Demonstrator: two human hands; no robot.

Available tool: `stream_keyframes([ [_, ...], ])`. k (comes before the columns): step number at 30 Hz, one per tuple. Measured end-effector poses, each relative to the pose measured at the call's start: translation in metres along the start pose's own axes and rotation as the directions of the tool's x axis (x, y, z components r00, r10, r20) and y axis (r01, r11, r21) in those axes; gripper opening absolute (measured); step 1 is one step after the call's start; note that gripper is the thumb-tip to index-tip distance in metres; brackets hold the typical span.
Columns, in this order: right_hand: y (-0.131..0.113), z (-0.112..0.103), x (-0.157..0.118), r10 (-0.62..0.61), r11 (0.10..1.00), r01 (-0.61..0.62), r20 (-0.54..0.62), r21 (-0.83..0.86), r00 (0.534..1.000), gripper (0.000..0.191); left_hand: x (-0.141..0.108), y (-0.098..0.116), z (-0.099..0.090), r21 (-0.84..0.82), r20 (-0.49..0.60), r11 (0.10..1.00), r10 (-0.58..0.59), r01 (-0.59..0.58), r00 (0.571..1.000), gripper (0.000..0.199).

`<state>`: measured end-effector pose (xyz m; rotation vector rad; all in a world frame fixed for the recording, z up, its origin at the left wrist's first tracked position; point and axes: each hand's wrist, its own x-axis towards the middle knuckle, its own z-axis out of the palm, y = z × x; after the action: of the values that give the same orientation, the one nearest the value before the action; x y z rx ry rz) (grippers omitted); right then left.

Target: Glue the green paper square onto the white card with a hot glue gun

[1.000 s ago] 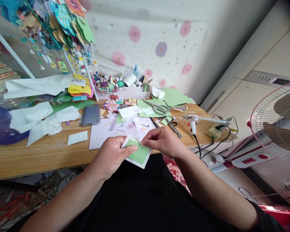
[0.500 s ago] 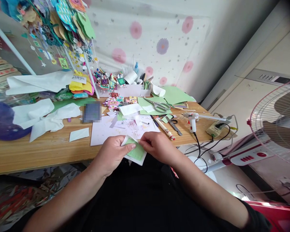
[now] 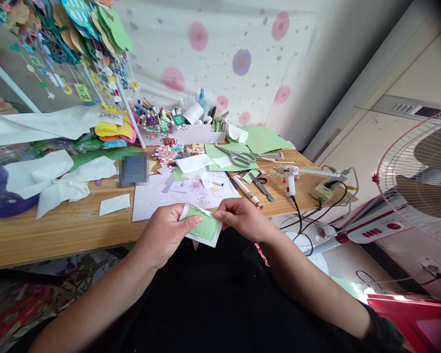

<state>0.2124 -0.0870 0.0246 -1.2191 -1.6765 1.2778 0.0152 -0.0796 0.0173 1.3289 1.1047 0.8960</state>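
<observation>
Both hands held one small green card piece (image 3: 205, 229) with a white border, just off the near edge of the table (image 3: 59, 230), above the person's dark lap. Left hand (image 3: 165, 233): fingers closed on the piece's left side, thumb lying across its top face. Right hand (image 3: 242, 218): fingers pinched shut on the piece's right edge, near the upper corner. The piece lay roughly flat, tilted slightly toward the camera; its green face looked textured, detail too small to read.

On the table, just beyond the hands, lay a pale pink sheet (image 3: 158, 196) speckled with coloured marks. A small white slip (image 3: 114, 204) lay to its left, apart from it. Crumpled white paper (image 3: 59, 179) sat farther left. A pen (image 3: 247, 191) lay to the right of the sheet, with a glue gun (image 3: 289, 176) standing beyond it, its black cord running off the table edge. Scissors (image 3: 238, 157) rested on green paper sheets (image 3: 257, 139) toward the back. A heap of small coloured cut-outs (image 3: 169, 154) lay mid-table, in front of a white box (image 3: 191, 132) crowded with pens and tools. A fan (image 3: 422, 176) with a pink-rimmed grille stood at the right, off the table.
</observation>
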Motion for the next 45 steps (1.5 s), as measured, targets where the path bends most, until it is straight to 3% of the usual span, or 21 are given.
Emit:
stream_keyframes([
  [4,-0.002,0.001,-0.005,-0.083,0.966,0.051,-0.114,-0.255,0.99,0.021,0.002,0.0,0.001,-0.044,0.006,0.999,-0.019,0.019,1.0,0.03],
  [6,-0.004,-0.001,-0.006,-0.074,0.972,0.05,-0.095,-0.231,0.993,0.022,0.002,0.002,0.002,-0.046,0.021,0.998,-0.031,0.032,0.999,0.029],
  [9,-0.008,-0.006,-0.003,-0.086,0.995,0.086,0.007,-0.046,0.996,0.028,0.001,0.005,0.002,-0.033,0.091,0.998,-0.048,0.051,0.995,0.028],
  [12,-0.015,-0.006,0.004,-0.084,0.991,0.081,0.024,0.104,0.996,0.024,-0.002,0.008,0.002,-0.035,0.15,0.998,-0.05,0.056,0.987,0.028],
  [20,-0.03,0.006,0.009,-0.055,0.992,0.055,-0.003,-0.118,0.998,0.008,-0.005,0.009,0.0,-0.014,0.109,0.999,-0.034,0.036,0.993,0.027],
  [26,-0.035,0.017,0.01,-0.079,0.934,0.051,-0.065,-0.353,0.995,0.005,-0.006,0.007,0.0,-0.002,0.067,1.0,-0.028,0.028,0.997,0.028],
  [34,-0.043,0.01,0.013,-0.075,0.982,0.083,0.049,-0.172,0.996,0.011,-0.008,0.01,-0.004,0.047,0.097,0.999,-0.032,0.027,0.995,0.028],
  [37,-0.043,0.016,0.013,-0.089,0.965,0.094,0.03,-0.247,0.996,0.006,-0.008,0.01,-0.003,0.075,0.101,0.997,-0.014,0.007,0.995,0.028],
  [41,-0.041,0.021,0.011,-0.211,0.865,0.185,-0.005,-0.467,0.977,0.006,-0.006,0.007,-0.002,0.094,0.094,0.996,-0.009,0.0,0.996,0.027],
  [45,-0.041,0.015,0.011,-0.213,0.891,0.233,0.094,-0.389,0.972,0.008,-0.006,0.007,-0.002,0.129,0.081,0.992,-0.015,0.005,0.997,0.026],
])
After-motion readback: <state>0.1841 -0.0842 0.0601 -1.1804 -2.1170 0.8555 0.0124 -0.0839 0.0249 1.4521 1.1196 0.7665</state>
